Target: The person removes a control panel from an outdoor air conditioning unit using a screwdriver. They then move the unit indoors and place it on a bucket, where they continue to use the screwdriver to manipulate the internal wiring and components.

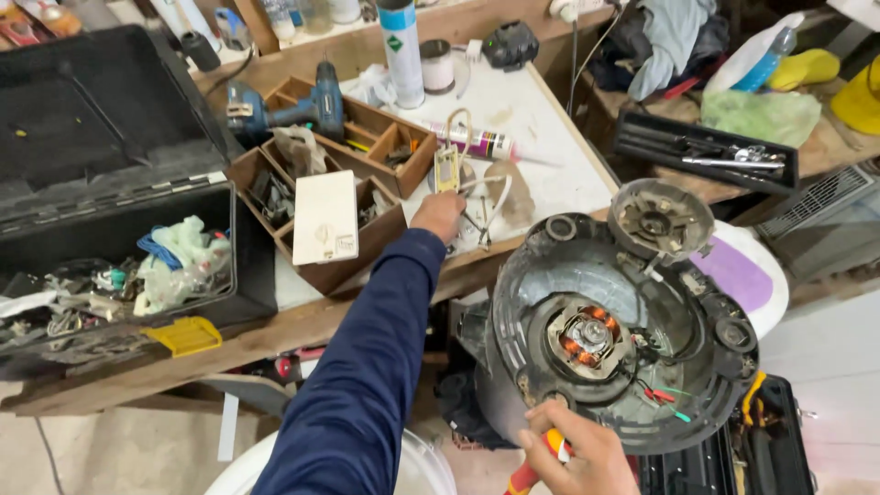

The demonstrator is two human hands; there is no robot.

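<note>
Head camera looks down on a cluttered workbench (302,321). Left hand (438,216), in a dark blue sleeve, stretches out over the bench to the white cable (490,197) lying by a small switch plate (446,168); whether its fingers have closed on anything, I cannot tell. Right hand (587,454) is clenched around a red-and-yellow screwdriver (541,463), just below the round black motor housing (614,339), whose copper windings show in the middle. A wooden organiser tray (367,137) sits further back.

1 open toolbox (119,183), 1 blue drill (307,108), 1 motor housing (623,339), 2 hands (438,215)
</note>
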